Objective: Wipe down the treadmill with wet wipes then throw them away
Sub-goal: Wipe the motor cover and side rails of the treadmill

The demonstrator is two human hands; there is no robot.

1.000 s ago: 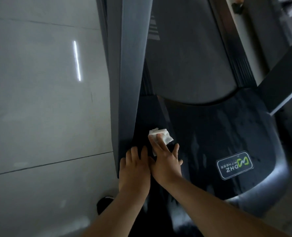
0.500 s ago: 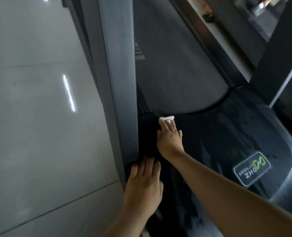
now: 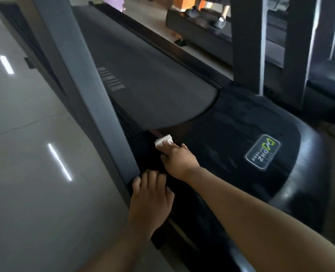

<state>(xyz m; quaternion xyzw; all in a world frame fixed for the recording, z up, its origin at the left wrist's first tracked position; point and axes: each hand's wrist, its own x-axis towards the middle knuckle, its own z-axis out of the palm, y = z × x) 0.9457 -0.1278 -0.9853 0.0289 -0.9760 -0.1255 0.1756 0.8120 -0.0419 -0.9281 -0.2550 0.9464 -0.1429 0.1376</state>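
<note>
**Wiping the Treadmill's Front Cover**

Pressing the wet wipe [image 3: 163,141] down with the right hand [image 3: 179,160], fingers stretched straight over it rather than pinching it. Lying small, white and crumpled on the glossy black motor cover [image 3: 221,134] of the treadmill [image 3: 300,183], just beside the curved front edge of the grey belt [image 3: 153,85] and near the ribbed side rail.

Resting the left hand [image 3: 151,199] flat on the same cover, nearer the camera, fingers loosely spread and holding nothing, fingertips at the foot of the grey upright [image 3: 80,75]. Reaching in from the lower right with the right forearm, passing over the cover's near edge.

Showing a streaky sheen across the black plastic around the green-and-white logo badge [image 3: 262,152], well apart from the wipe, off to the right. Reflecting strip lights in the pale tiled floor [image 3: 25,173] on the left. Looking past the belt to a second treadmill [image 3: 202,34] with somebody's shod feet [image 3: 219,22] on it.
</note>
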